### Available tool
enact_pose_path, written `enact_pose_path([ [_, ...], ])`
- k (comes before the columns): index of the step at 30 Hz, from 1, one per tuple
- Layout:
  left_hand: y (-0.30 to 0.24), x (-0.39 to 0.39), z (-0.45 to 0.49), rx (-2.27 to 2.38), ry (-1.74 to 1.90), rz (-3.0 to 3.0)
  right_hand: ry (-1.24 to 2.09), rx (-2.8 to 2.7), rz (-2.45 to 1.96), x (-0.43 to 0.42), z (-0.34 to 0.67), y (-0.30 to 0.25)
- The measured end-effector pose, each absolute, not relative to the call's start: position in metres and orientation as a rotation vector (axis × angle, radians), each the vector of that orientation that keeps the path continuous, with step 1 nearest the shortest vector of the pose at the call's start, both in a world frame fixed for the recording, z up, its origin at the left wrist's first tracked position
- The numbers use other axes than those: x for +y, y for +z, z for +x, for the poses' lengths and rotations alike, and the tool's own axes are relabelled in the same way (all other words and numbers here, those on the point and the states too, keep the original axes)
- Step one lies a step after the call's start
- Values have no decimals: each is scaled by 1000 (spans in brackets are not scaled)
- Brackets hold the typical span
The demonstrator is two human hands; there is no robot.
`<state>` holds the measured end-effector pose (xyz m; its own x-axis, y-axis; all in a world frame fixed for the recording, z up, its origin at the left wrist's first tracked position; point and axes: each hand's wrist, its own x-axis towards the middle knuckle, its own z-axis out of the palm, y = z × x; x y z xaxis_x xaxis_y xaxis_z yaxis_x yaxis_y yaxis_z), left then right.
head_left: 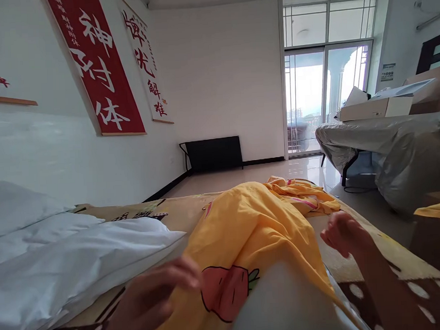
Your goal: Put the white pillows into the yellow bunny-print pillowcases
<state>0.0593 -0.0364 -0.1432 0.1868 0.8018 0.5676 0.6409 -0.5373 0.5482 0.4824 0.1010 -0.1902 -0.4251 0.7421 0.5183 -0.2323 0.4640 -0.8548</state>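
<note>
Left hand: the left hand (pixel 153 297) is seen lowest and closest in the head view, blurred, its fingers spread loosely and laid at the edge of the yellow cover (pixel 245 232); nothing is clasped in it.
Right hand: the right hand (pixel 341 235) is held just above the bed at the right, fingers half curled and apart, with nothing gripped; whether the cloth is touched cannot be told.
Yellow cover: it is spread in a rumpled heap across the middle of the bed between the two hands, with a red strawberry print (pixel 225 289) shown near the left hand and a bunched end (pixel 303 193) at the far side.
Pillow: a white pillow (pixel 63 259) is laid at the left, just beside the cover.
Bed sheet: a tan patterned sheet (pixel 392 264) is seen under everything.
Wall: red banners (pixel 97 68) with white characters are hung at the left.
Room beyond: a grey-draped table (pixel 394 143) bearing a cardboard box (pixel 378 107) is set at the right, before a glass door (pixel 326 97).
</note>
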Motion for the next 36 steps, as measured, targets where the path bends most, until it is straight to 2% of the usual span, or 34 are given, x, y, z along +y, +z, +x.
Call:
enact_pose_path([
  [4, -146, 17, 99, 1683, 1194, 2219, 754, -1686, -889, 104, 440, -180],
  [7, -165, 45, 104, 1651, 1056, 2211, 527, -1892, -1097, 106, 414, -189],
  [11, -177, 51, 98, 1634, 1200, 2215, 462, -1929, -1162, 110, 413, -197],
  [17, -152, 28, 101, 1582, 1512, 2283, 277, -1921, -1005, 107, 442, -181],
  [20, -147, 12, 106, 1583, 1778, 2441, 287, -1966, -867, 94, 445, -169],
  [24, -157, 11, 106, 1615, 2204, 2482, 561, -2091, -736, 83, 440, -164],
  [27, -173, 36, 104, 1839, 1851, 2252, 807, -1967, -742, 96, 428, -182],
  [30, -184, 58, 104, 1796, 1458, 2207, 891, -1792, -836, 109, 414, -198],
  [32, -184, 54, 104, 1775, 1474, 2217, 831, -1730, -814, 106, 413, -195],
  [36, -167, 17, 109, 1949, 1765, 2087, 641, -1678, -678, 85, 420, -176],
])
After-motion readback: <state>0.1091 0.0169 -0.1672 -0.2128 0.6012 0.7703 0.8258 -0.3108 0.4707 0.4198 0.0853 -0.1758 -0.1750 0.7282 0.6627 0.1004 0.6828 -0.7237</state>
